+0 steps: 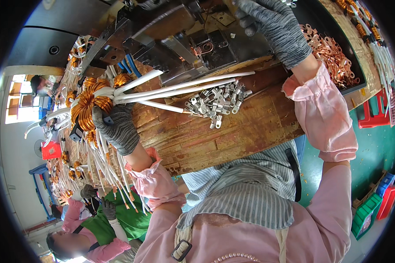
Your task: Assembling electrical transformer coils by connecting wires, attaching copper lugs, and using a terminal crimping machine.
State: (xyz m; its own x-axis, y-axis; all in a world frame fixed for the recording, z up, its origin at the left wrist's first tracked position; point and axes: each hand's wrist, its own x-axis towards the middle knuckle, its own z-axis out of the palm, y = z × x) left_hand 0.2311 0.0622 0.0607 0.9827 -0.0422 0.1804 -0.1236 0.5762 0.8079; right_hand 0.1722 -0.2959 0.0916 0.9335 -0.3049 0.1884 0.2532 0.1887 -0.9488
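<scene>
At workbench (197,151), left hand (118,131) gripping copper coil (85,105), right hand (278,33) near machine (166,26)

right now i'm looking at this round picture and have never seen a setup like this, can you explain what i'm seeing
There is no robot here: this is a person at work, seen by a wide fisheye camera on their own head, looking down, so straight edges bend. Both hands wear grey gloves. The left hand holds a copper-coloured coil with white cables running from it. The right hand is up by the dark metal machine; whether it grips anything I cannot tell. On the worn wooden table lies a pile of silver connectors, and at the right a black tray holds copper-coloured ones.
</scene>
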